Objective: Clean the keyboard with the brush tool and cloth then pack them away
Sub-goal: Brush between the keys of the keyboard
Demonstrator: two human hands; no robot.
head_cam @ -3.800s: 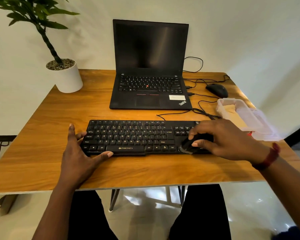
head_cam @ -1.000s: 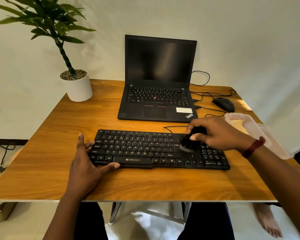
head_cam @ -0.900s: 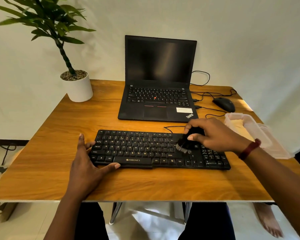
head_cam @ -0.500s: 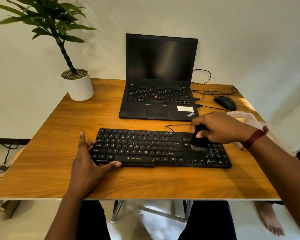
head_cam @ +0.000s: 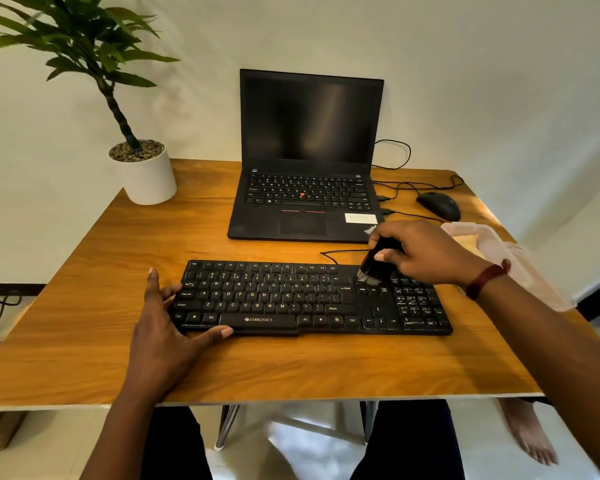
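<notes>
Keyboard (head_cam: 291,299) lies flat across the near half of the wooden table (head_cam: 84,323), in front of the open laptop (head_cam: 309,150), with its cable running off behind it. The right hand (head_cam: 426,252), a dark red band (head_cam: 485,278) on its wrist, grips the black brush tool (head_cam: 373,268) with curled fingers and thumb. The brush is tilted, its pale-tipped bristles touching the far row of keys just right of the main letter block. Half a second ago the bristles stood nearer the number pad, so the brush has moved left and a little toward the laptop. Earlier still it worked the near right corner.

The left hand (head_cam: 167,327) has not shifted: it lies flat on the table at the keyboard's left end, fingers spread and nearly straight, thumb pressed along the front edge below the space bar, holding nothing.

A clear plastic container (head_cam: 492,244) sits at the table's right edge behind the right wrist, a black mouse (head_cam: 439,205) beyond it, and a white plant pot (head_cam: 149,178) at the far left corner.
</notes>
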